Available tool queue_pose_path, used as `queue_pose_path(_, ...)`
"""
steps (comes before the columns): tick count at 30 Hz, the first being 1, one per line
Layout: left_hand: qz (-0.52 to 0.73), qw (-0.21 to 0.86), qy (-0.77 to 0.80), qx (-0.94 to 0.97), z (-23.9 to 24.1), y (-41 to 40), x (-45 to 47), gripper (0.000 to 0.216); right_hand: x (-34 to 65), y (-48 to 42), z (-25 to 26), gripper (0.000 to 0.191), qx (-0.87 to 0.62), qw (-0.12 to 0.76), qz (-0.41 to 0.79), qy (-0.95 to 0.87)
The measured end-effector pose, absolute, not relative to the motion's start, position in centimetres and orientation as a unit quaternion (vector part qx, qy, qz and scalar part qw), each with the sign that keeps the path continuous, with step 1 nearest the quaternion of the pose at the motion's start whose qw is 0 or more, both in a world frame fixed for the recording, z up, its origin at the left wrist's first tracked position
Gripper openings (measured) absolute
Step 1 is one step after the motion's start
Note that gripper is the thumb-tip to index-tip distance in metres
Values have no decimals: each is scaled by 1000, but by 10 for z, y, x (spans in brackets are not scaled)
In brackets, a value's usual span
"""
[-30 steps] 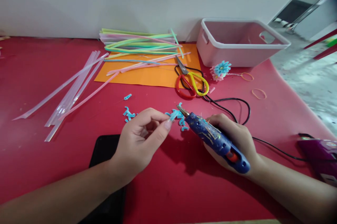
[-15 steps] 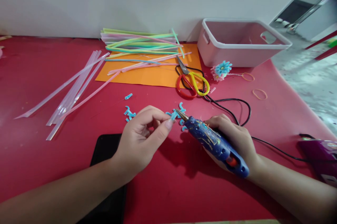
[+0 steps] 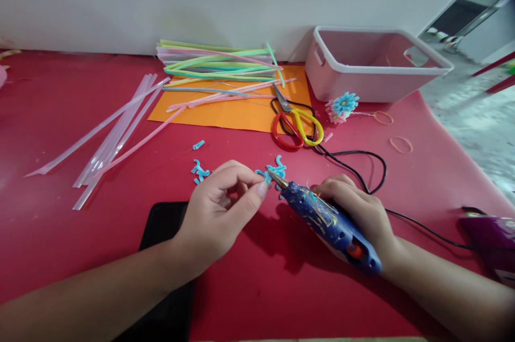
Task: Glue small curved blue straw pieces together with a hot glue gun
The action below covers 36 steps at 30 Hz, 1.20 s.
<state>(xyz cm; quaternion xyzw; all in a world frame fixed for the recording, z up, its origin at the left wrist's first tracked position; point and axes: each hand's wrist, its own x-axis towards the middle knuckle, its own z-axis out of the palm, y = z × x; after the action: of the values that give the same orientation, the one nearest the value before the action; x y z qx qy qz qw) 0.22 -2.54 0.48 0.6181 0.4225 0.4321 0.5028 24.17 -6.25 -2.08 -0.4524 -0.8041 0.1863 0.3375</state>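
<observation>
My left hand (image 3: 223,208) pinches a small blue curled straw piece (image 3: 266,175) between thumb and forefinger, just above the red table (image 3: 60,235). My right hand (image 3: 358,213) grips a blue glue gun (image 3: 328,221), and its metal nozzle touches the held piece. More blue curled straw bits (image 3: 199,170) lie on the table to the left of my fingers, and others (image 3: 277,162) lie just behind the nozzle.
A black phone (image 3: 163,224) lies under my left wrist. Behind are red and yellow scissors (image 3: 295,125), an orange sheet (image 3: 237,109) with coloured straws (image 3: 217,60), clear straws (image 3: 112,133), a white tub (image 3: 374,66), a finished straw flower (image 3: 341,106), rubber bands (image 3: 400,143) and a black cord (image 3: 362,160).
The glue gun nozzle has moved left and down to meet the blue piece in my left fingers. My view has shifted slightly.
</observation>
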Motion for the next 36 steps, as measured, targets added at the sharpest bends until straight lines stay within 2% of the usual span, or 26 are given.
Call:
queue_pose_path(11, 439, 472, 406, 648, 3, -28, 1, 15, 241, -64, -20, 12, -425, 338, 189, -818)
queue_pose_path(21, 445, 467, 399, 651, 1, -28, 0, 15, 242, -63, -21, 24, -418, 328, 161, -832)
queue_pose_path(30, 441, 480, 402, 643, 2, -28, 1, 16, 241, -63, -19, 20, -403, 322, 144, -845)
queue_pose_path(36, 433, 481, 408, 644, 2, -28, 0, 18, 241, -63, -19, 25, -404, 318, 152, -844)
